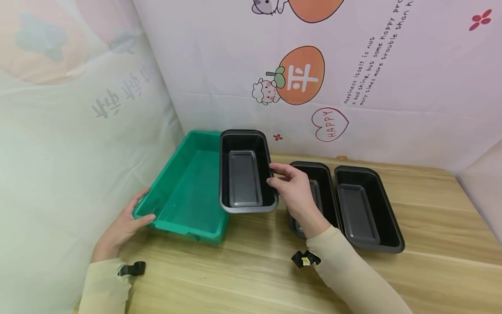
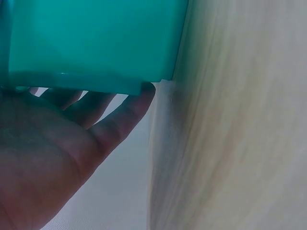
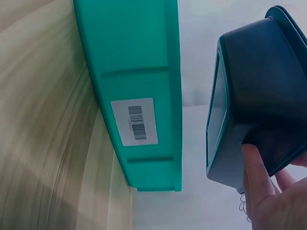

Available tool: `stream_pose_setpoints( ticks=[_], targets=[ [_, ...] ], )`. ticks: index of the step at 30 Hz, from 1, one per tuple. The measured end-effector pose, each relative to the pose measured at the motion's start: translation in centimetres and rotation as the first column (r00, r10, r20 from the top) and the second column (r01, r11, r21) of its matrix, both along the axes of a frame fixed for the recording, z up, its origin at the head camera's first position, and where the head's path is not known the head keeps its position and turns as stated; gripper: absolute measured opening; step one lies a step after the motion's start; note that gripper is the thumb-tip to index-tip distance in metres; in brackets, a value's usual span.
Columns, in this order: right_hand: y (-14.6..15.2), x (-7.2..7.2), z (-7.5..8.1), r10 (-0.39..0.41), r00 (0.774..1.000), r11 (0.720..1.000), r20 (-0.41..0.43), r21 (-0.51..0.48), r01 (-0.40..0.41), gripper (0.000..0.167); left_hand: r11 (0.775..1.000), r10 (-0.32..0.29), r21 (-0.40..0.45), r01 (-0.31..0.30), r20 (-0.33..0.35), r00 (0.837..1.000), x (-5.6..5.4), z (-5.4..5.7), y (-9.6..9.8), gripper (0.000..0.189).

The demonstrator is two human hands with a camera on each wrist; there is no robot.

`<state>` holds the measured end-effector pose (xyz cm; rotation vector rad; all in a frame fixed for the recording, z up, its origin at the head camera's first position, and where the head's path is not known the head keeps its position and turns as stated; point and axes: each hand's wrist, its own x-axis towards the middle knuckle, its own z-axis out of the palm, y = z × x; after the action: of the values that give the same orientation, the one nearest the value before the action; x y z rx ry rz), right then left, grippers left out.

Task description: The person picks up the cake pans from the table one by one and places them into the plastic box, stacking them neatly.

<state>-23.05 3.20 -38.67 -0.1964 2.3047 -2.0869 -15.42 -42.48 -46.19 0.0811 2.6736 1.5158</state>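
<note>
My right hand (image 1: 292, 187) grips the right long wall of a black loaf pan (image 1: 245, 179), thumb inside the rim and fingers against the outside. The pan is held up off the table, overlapping the right edge of a green plastic bin (image 1: 188, 196) in the head view. From the right wrist, the loaf pan's (image 3: 264, 91) outer side and base show beside the bin's labelled wall (image 3: 134, 86). At the bin's near left corner is my left hand (image 1: 124, 226), thumb over the rim and fingers around the outside. The left wrist view shows its fingers (image 2: 120, 120) against the bin's outer wall.
Two more black loaf pans stand on the wooden table (image 1: 251, 279): a nearer one (image 1: 333, 196) partly behind my right hand and another (image 1: 368, 209) to its right. A printed cloth wall (image 1: 219, 56) rises behind, and a pale sheet (image 1: 70, 144) on the left.
</note>
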Motion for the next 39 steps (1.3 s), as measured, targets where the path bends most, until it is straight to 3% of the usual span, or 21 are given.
stream_pose_setpoints(
  ticks=[15,24,39],
  targets=[
    [-3.2,-0.3,0.3,-0.014,1.000,0.999,-0.015,-0.034,0.014,0.039,1.000,0.002,0.005,-0.002,0.007,1.000,0.0,-0.2,0.0,0.085],
    [-6.5,-0.6,0.8,0.023,0.999,0.989,0.036,-0.150,-0.017,0.038,1.000,0.013,0.018,-0.013,0.018,1.000,-0.1,0.0,-0.1,0.086],
    [-11.2,-1.0,0.7,0.004,0.996,0.993,0.091,-0.121,0.007,0.038,1.000,-0.003,-0.004,0.003,-0.004,1.000,0.0,0.0,-0.1,0.085]
  ],
)
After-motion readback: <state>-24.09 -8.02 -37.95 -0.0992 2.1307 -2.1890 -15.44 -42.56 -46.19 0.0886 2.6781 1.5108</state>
